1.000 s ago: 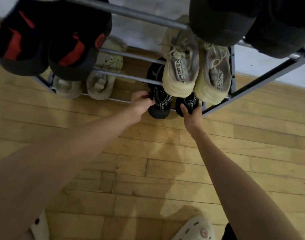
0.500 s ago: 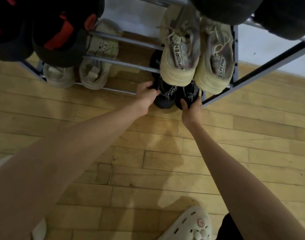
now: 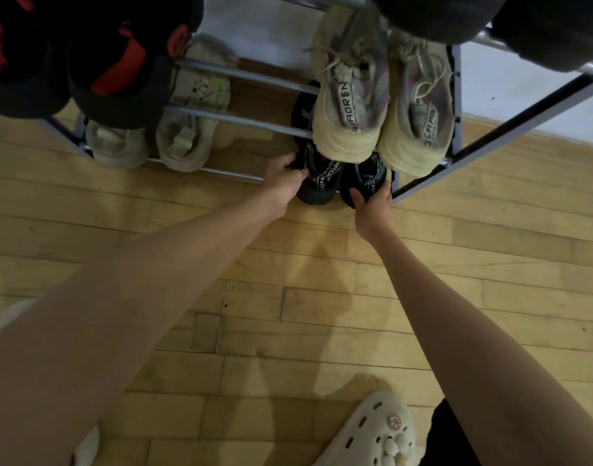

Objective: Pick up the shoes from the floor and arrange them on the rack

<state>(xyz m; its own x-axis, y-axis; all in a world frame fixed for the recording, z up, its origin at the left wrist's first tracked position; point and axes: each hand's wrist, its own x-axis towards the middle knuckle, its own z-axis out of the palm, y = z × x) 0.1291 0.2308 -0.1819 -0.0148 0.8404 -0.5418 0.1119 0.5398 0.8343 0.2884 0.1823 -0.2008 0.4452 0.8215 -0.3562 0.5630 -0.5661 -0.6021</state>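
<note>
Wooden floor (image 3: 288,314), metal shoe rack (image 3: 490,136): both hands still grasp the black sneakers, unmoved on the bottom tier.
Left hand (image 3: 283,186) grips left black sneaker (image 3: 317,183), right hand (image 3: 372,210) the right black sneaker (image 3: 365,176); beige sneakers (image 3: 348,95) above hide their toes.

Wooden plank floor (image 3: 288,331), white wall (image 3: 510,79) behind, cream clog (image 3: 379,435) with charms — apparently on a foot

Beige sneakers (image 3: 382,105) overhang the black shoes (image 3: 342,176) on the rack (image 3: 490,142); open floor (image 3: 288,297) lies in front.
</note>
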